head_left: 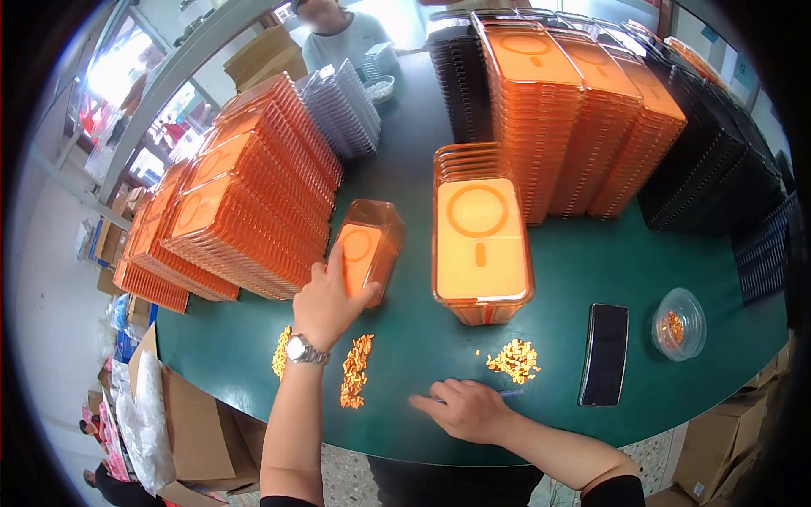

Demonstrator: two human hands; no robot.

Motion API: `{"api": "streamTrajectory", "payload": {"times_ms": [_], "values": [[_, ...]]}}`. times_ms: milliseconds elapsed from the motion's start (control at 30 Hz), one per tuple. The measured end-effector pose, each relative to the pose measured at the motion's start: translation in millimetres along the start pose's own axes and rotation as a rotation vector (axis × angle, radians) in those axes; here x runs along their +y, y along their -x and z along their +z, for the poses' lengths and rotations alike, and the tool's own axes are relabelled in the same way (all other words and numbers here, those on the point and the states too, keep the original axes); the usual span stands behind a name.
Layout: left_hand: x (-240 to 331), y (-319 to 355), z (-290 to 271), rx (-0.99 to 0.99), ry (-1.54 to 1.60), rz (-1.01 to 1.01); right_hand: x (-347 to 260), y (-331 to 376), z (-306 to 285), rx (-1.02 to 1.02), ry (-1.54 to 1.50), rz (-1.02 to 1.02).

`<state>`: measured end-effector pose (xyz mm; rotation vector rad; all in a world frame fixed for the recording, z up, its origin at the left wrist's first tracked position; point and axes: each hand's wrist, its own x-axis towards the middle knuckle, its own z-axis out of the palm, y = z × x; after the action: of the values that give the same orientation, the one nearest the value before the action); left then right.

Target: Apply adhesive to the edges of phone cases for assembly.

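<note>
At the left of centre, my left hand (329, 296) wears a wristwatch (306, 349) and grips a small stack of translucent orange phone cases (372, 245), index finger along one side and thumb at the near edge. My right hand (469, 410) rests near the front edge of the table, fingers curled round a thin bluish stick-like tool (511, 392), mostly hidden by the hand. Just beyond it lies a pile of small orange-gold pieces (515, 362). Two more such piles, one long (356, 372) and one partly behind my wrist (282, 351), lie by my left forearm.
A taller orange case stack (480, 245) stands mid-table. Rows of orange cases (253, 194) fill the left; orange (541, 127) and black cases (710, 160) stand back right. A black phone (604, 355) and a clear tub (678, 325) lie right. A person (342, 38) is across.
</note>
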<state>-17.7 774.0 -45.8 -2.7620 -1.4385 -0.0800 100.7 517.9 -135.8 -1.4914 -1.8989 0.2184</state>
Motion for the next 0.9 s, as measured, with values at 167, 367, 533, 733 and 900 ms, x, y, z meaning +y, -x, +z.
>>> {"api": "streamTrajectory", "payload": {"times_ms": [167,367,533,733,900], "values": [[-5,-5,-10,-0.081,-0.044,-0.007,1,1,0,0.025,-0.005,-0.008],[8,-1,-24,-0.161,-0.056,-0.026,1,4,2,-0.001,0.008,-0.003],[4,-4,-19,-0.151,-0.057,-0.032,-1,5,1,-0.038,-0.057,0.005],[1,-9,-18,-0.09,-0.073,0.012,1,6,1,-0.034,-0.051,-0.002],[-9,15,-19,0.02,-0.056,0.072,0,5,3,-0.029,-0.038,-0.012]]}}
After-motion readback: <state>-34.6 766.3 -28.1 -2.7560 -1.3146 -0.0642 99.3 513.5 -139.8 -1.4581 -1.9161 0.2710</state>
